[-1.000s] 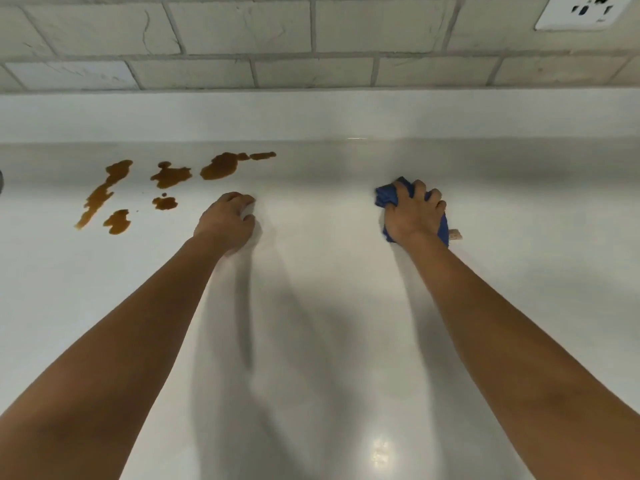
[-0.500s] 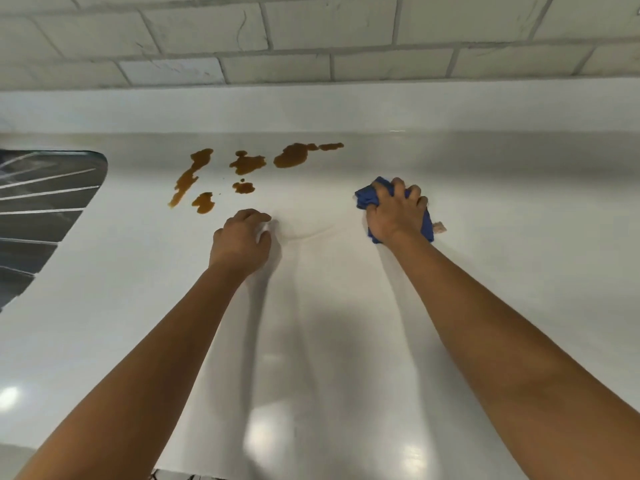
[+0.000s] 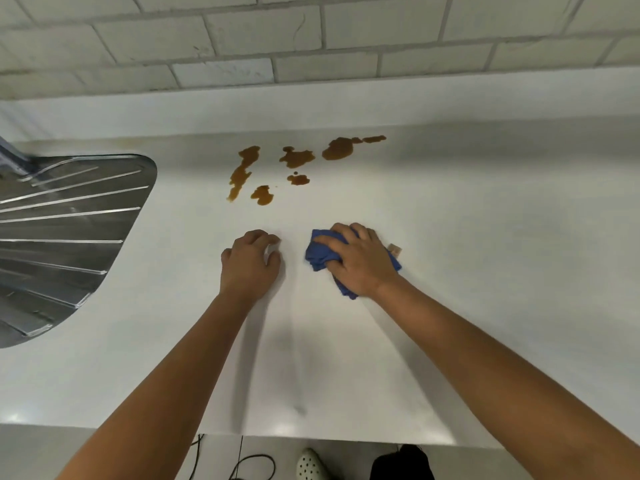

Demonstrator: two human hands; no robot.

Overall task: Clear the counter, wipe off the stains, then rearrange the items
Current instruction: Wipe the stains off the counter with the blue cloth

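Head view, right hand (image 3: 360,263) gripping cloth (image 3: 320,254), stains (image 3: 298,157) beyond

White counter (image 3: 485,271), brown stains (image 3: 298,157), blue cloth (image 3: 320,254)

Pale brick-pattern tile wall (image 3: 263,29) with grey grout along the back, above a low white upstand. Ribbed steel draining board (image 3: 69,230) set into the left side. Grey floor (image 3: 104,452) below the front edge, crossed by thin black cables (image 3: 249,462). Soft glints of overhead light near that edge.
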